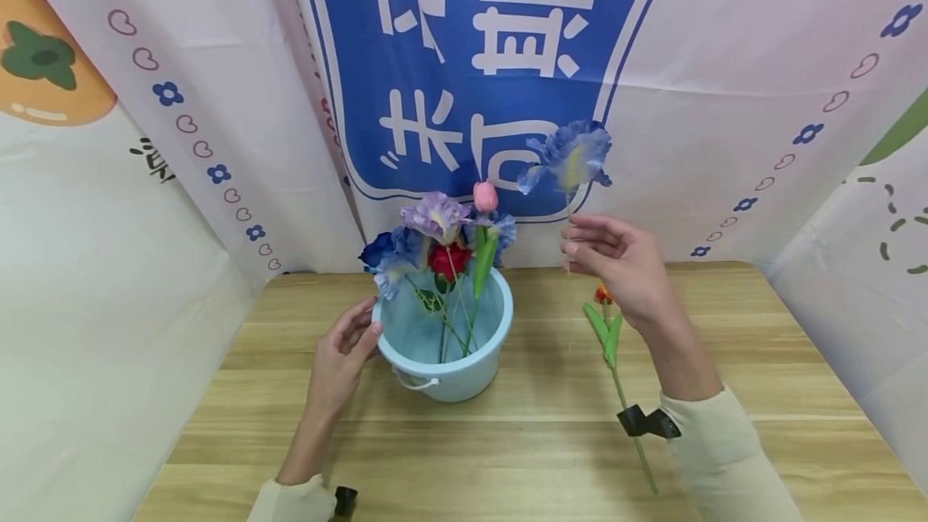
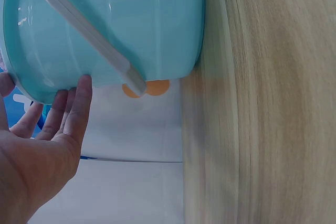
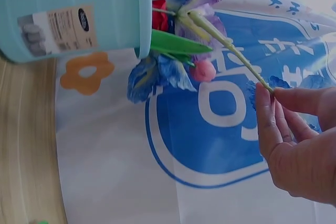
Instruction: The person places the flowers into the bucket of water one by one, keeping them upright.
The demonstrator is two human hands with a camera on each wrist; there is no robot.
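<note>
A light blue bucket (image 1: 488, 357) stands on the table with several artificial flowers in it: a pink tulip (image 1: 485, 197), a red rose (image 1: 449, 262), a purple iris (image 1: 437, 217) and blue blooms. My left hand (image 1: 346, 357) rests its fairly straight fingers against the bucket's left side by the rim; the left wrist view shows the fingertips (image 2: 84, 81) at the outer wall. To the right of the bucket and above the table, my right hand (image 1: 616, 264) pinches the stem (image 3: 236, 51) of a blue iris (image 1: 573, 155) between thumb and fingertips, bloom upward.
A red-orange tulip (image 1: 605, 325) with green leaves lies on the wooden table (image 1: 551, 441) under the right forearm. The bucket's white handle (image 1: 416, 383) hangs down at its front left. A printed cloth (image 1: 674, 143) hangs behind the table and at both sides.
</note>
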